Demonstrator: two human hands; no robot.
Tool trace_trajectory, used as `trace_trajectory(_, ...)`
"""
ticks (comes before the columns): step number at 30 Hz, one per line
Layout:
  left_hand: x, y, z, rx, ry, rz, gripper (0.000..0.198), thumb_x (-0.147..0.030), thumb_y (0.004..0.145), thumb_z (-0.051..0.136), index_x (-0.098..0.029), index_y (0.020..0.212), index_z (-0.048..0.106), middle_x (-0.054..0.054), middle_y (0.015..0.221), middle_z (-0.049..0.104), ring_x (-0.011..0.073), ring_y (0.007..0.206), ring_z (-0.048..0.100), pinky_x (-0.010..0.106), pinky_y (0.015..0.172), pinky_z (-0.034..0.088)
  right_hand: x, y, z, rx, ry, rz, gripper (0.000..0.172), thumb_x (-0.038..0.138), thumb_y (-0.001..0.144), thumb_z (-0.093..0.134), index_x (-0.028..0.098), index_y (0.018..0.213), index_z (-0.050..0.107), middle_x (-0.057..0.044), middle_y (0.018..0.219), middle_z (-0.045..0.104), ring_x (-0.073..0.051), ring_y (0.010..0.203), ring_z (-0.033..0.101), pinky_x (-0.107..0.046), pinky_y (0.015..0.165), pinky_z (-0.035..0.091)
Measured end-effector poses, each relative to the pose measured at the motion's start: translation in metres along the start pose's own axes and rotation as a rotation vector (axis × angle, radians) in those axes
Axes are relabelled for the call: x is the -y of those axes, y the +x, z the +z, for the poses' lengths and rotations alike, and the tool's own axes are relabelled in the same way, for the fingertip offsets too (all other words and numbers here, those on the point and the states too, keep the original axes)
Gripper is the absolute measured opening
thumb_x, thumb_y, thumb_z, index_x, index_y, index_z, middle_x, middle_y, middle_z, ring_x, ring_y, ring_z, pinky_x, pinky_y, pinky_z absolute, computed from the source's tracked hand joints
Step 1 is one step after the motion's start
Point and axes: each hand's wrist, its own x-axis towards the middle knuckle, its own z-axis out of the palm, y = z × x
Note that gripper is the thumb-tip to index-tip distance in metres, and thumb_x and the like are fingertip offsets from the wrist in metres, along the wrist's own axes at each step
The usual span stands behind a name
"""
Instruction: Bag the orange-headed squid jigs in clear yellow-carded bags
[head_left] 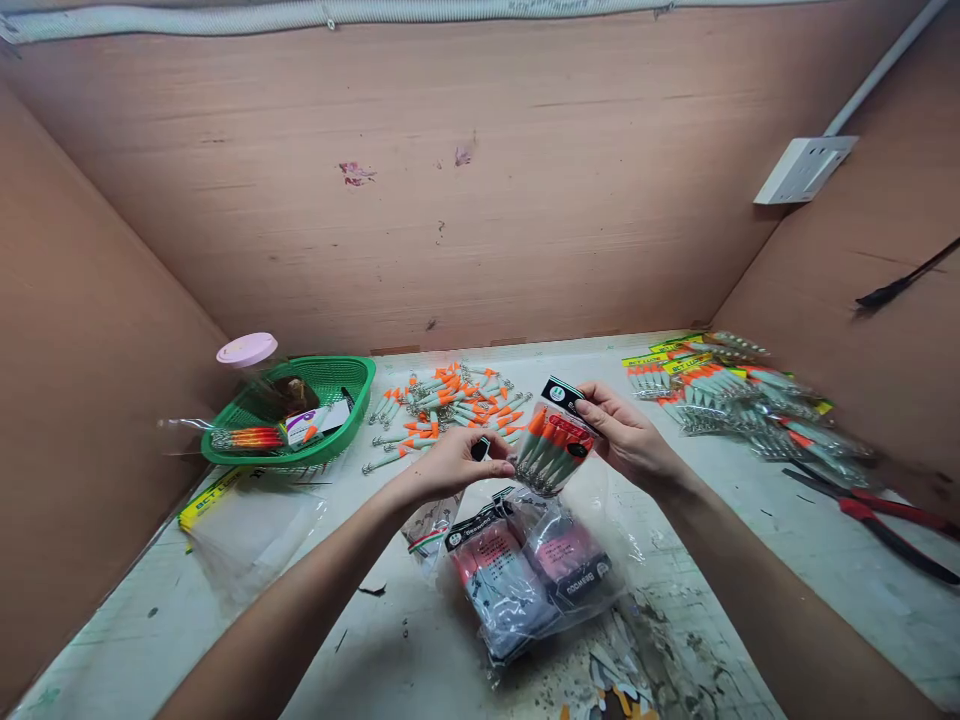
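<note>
Held up over the middle of the table is a clear packet of squid jigs (553,445), with orange and pale green bodies, hook crowns at the lower end and a black header card. My right hand (626,435) pinches its upper right edge by the card, thumb in front. At its lower left corner, my left hand (465,462) has thumb and finger closed on the plastic; a small black thing shows inside the curl of that hand. Below lies a large clear bag (525,590) containing packs with black labels. Many loose squid jigs (457,400) are heaped just behind my left hand.
At left stands a green basket (352,425) with a pink-lidded jar (247,350) and a jig packet. Empty yellow-topped bags (240,520) lie before it. At right are piled packed jigs (750,395) and red-and-black-handled pliers (892,520). Wooden panels (480,240) enclose the table.
</note>
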Motion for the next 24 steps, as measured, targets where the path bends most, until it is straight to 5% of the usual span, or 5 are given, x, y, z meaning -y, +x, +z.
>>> trace_trajectory(5, -0.006, -0.008, 0.01, 0.009, -0.124, -0.033, 0.023, -0.039, 0.073, 0.068, -0.017, 0.076, 0.067, 0.003, 0.077, 0.069, 0.0166, 0.075, 0.061, 0.027, 0.069, 0.046, -0.002, -0.006, -0.003, 0.063, -0.036, 0.041, 0.043, 0.044, 0.061, 0.081, 0.02, 0.087, 0.057, 0.001, 0.073, 0.057, -0.011, 0.06, 0.051, -0.021, 0.049, 0.041)
trace_trajectory(11, -0.012, -0.02, 0.018, -0.066, -0.183, -0.034, 0.026, -0.042, 0.075, 0.065, -0.016, 0.072, 0.065, 0.002, 0.074, 0.066, 0.0154, 0.072, 0.058, 0.027, 0.068, 0.043, 0.004, -0.02, 0.001, 0.16, -0.079, 0.015, 0.025, 0.037, 0.067, 0.078, 0.016, 0.073, 0.067, -0.001, 0.065, 0.058, -0.01, 0.053, 0.05, -0.023, 0.046, 0.041)
trace_trajectory(17, -0.021, -0.033, 0.013, -0.127, -0.138, 0.006, 0.021, -0.036, 0.079, 0.063, -0.016, 0.071, 0.065, 0.001, 0.072, 0.062, 0.0138, 0.071, 0.053, 0.026, 0.068, 0.04, 0.017, -0.029, -0.005, 0.285, -0.289, -0.381, 0.008, 0.027, 0.079, 0.071, 0.019, 0.08, 0.073, -0.003, 0.065, 0.063, -0.011, 0.055, 0.047, -0.024, 0.046, 0.033)
trace_trajectory(22, -0.039, -0.047, 0.007, -0.064, -0.071, 0.194, 0.019, -0.032, 0.078, 0.068, -0.021, 0.094, 0.07, 0.004, 0.091, 0.064, 0.0131, 0.074, 0.054, 0.024, 0.066, 0.042, 0.038, -0.051, 0.001, 0.286, -0.609, -0.723, 0.011, 0.028, 0.086, 0.062, 0.027, 0.089, 0.073, 0.003, 0.05, 0.04, -0.013, 0.052, 0.039, -0.029, 0.052, 0.034)
trace_trajectory(24, -0.046, -0.048, 0.003, -0.011, -0.037, 0.238, 0.021, -0.03, 0.081, 0.065, -0.023, 0.101, 0.07, 0.005, 0.095, 0.065, 0.0145, 0.079, 0.056, 0.024, 0.066, 0.043, 0.05, -0.067, 0.013, 0.341, -0.817, -0.833, 0.017, 0.024, 0.088, 0.058, 0.026, 0.098, 0.071, 0.003, 0.049, 0.042, -0.014, 0.054, 0.04, -0.033, 0.059, 0.038)
